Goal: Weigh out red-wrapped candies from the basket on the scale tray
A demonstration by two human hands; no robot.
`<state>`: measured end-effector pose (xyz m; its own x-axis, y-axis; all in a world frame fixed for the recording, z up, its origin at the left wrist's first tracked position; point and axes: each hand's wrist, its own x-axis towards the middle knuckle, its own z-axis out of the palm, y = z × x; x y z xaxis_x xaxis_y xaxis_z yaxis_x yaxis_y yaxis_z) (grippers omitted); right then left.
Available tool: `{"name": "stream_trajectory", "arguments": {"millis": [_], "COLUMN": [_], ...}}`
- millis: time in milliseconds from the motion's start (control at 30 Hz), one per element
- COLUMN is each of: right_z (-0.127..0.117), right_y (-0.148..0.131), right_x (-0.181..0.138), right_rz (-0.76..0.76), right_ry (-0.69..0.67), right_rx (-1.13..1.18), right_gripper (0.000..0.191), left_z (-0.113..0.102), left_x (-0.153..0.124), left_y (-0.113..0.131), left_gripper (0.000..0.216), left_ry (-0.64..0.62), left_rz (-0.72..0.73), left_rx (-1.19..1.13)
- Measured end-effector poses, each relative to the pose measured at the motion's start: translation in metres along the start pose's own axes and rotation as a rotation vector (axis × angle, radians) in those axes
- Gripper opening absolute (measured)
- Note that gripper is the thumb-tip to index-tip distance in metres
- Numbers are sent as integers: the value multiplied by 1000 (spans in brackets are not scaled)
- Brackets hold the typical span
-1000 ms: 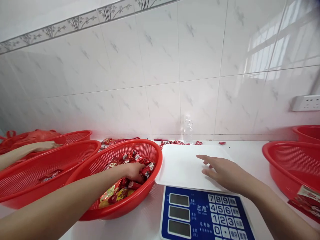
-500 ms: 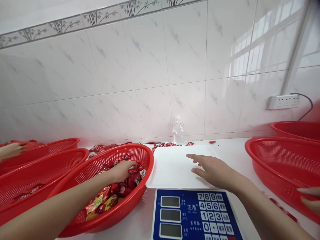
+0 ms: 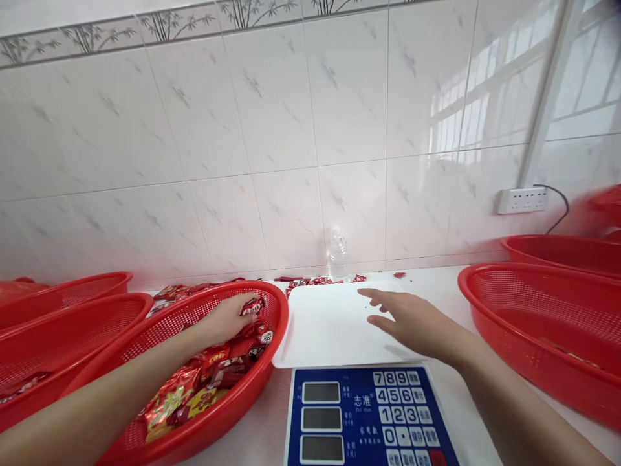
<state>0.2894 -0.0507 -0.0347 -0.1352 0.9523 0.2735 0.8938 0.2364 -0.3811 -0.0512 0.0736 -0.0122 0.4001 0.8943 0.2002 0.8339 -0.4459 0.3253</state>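
Note:
My left hand (image 3: pixel 231 317) is over the near red basket (image 3: pixel 280 323), its fingers closed on a small red wrapped candy (image 3: pixel 253 307). Below it lie more wrapped candies (image 3: pixel 213 362), mostly red, with a few gold and yellow ones. My right hand (image 3: pixel 405 320) hovers above the white pan (image 3: pixel 325 327) of a scale, fingers spread and holding nothing. In front of the pan sits the scale's blue keypad panel (image 3: pixel 361 414), with three grey displays whose digits cannot be read.
More red baskets stand at the left (image 3: pixel 121 317) and right (image 3: pixel 533 336). A clear plastic bottle (image 3: pixel 338 255) is by the tiled wall, among loose red packets (image 3: pixel 315 281) on the white table. A power strip (image 3: pixel 521 200) hangs on the wall.
My left hand has risen from among the candies with a red one in its fingers. The right hand stays over the pan. Other people's hands at both edges have left the view.

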Motion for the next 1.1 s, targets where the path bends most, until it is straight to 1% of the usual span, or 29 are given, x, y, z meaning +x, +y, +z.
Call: {"name": "stream_trajectory", "arguments": {"millis": [100,200,267,333,400,433,467,500,567,667,767,800,867,967,1033,1100], "right_z": [-12,-11,1,23,48,60,70,77,84,79,67,64,59,53,51,49], "right_y": [20,50,73,95,116,125,133,139,145,140,130,127,124,126,130,133], "right_x": [-7,-30,-57,-88,-117,-130,-140,-146,-150,-130,-89,-73,-41,0,14,19], "right_rz": [83,201,266,305,343,368,401,406,394,438,524,526,527,553,585,599], "right_ry": [68,89,72,49,-2,-67,-118,-131,-92,45,162,175,219,341,392,419], "right_rx": [-32,-84,-115,-126,-131,-124,-119,-107,-67,81,394,453,521,591,601,597], "right_gripper": [50,49,48,49,50,51,51,50,43,39,44,46,48,62,69,70], "left_z": [-6,-9,-8,-5,-1,1,2,4,7,8,8,8,9,13,16,18], "left_x": [2,7,10,13,14,14,13,13,10,5,1,0,-1,-3,-4,-5], "left_y": [23,41,51,60,68,71,75,77,81,85,88,89,90,90,89,88], "left_gripper": [30,28,26,25,25,26,26,26,24,25,27,27,28,28,27,25], "left_ry": [84,120,120,111,85,68,53,37,17,14,20,23,29,45,41,32], "left_rz": [15,70,125,180,222,237,249,258,275,281,263,257,252,263,280,305], "left_rx": [-32,-80,-125,-159,-176,-181,-183,-183,-174,-172,-194,-202,-219,-232,-213,-184]}}
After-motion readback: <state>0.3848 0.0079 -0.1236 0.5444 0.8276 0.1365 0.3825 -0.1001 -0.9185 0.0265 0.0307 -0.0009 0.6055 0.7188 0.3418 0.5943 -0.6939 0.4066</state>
